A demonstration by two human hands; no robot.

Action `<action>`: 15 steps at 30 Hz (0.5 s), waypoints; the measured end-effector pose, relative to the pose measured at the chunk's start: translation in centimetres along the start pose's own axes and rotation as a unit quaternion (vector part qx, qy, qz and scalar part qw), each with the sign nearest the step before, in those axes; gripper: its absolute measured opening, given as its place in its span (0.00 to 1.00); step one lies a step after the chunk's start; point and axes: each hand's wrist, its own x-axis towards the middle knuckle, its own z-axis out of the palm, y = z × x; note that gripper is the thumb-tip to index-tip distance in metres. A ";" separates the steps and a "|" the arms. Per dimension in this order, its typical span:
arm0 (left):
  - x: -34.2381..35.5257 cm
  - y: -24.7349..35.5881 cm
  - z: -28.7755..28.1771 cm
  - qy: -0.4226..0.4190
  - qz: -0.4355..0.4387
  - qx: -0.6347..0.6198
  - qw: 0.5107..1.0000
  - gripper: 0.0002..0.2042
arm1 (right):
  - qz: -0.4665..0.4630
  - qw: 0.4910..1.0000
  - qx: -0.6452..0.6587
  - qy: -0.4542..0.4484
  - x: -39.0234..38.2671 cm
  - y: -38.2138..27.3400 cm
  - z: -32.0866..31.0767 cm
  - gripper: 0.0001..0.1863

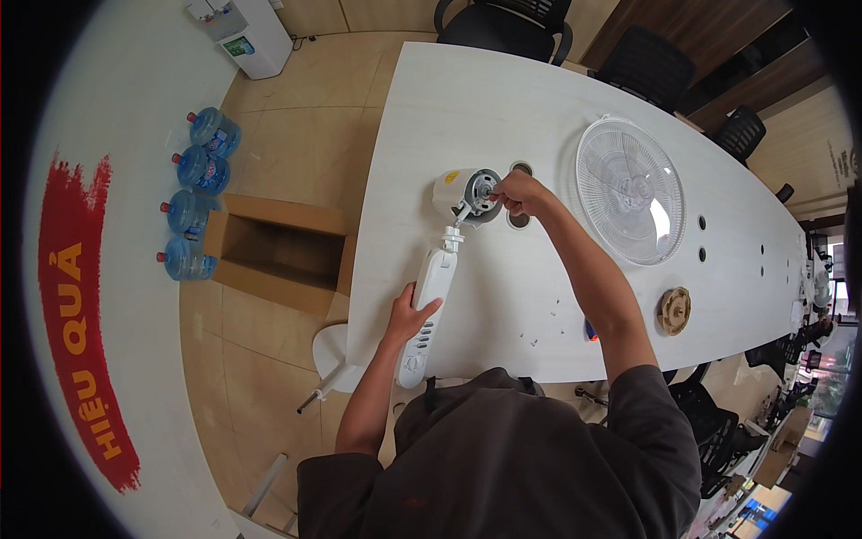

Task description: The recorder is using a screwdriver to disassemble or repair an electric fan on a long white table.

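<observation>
A white electric fan body lies across the table, its motor housing (449,190) at the far end and its long control column (429,314) pointing toward me. My left hand (413,316) is wrapped round that column just above the row of buttons. At the open front of the motor (481,187), my right hand (521,193) has its fingers pinched together by the central shaft. Whatever small part they grip is hidden. To the right lies the round white fan grille (630,190), with see-through blades visible within it.
Small loose bits (533,341) and a brown round part (674,311) lie on the white table (503,99). My right arm partly covers a blue and orange object (591,331). Left on the floor are an open cardboard box (269,278), water bottles (190,216) and a stand (334,355).
</observation>
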 end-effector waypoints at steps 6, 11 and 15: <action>-0.1 0.9 -0.2 -0.002 -0.023 -0.005 1.000 0.26 | -0.070 0.994 -0.084 -0.008 0.3 2.1 -0.6 0.13; 0.0 0.2 0.1 0.010 -0.011 0.051 0.999 0.28 | -0.123 0.988 -0.090 -0.035 1.2 6.0 -1.7 0.13; -0.6 -0.6 0.6 0.022 -0.018 0.142 0.989 0.33 | -0.132 0.976 -0.172 -0.026 2.2 8.0 -1.7 0.13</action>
